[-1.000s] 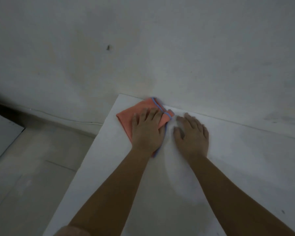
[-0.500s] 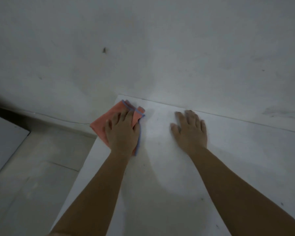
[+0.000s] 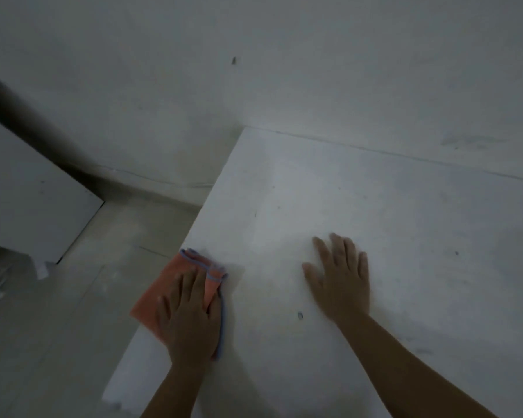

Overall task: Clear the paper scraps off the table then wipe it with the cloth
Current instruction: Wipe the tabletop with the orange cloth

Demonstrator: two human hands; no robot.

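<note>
An orange cloth with a blue hem lies folded at the left edge of the white table, partly hanging past that edge. My left hand presses flat on the cloth with straight fingers. My right hand rests flat on the bare tabletop to the right, fingers spread, holding nothing. No paper scraps show on the table.
A grey wall runs along the table's far edge. To the left lies a light floor, with a white cabinet at the far left. A small dark speck sits on the table between my hands.
My left hand has slid the cloth from the far left corner along the left edge toward me. My right hand has also drawn back from the wall.
</note>
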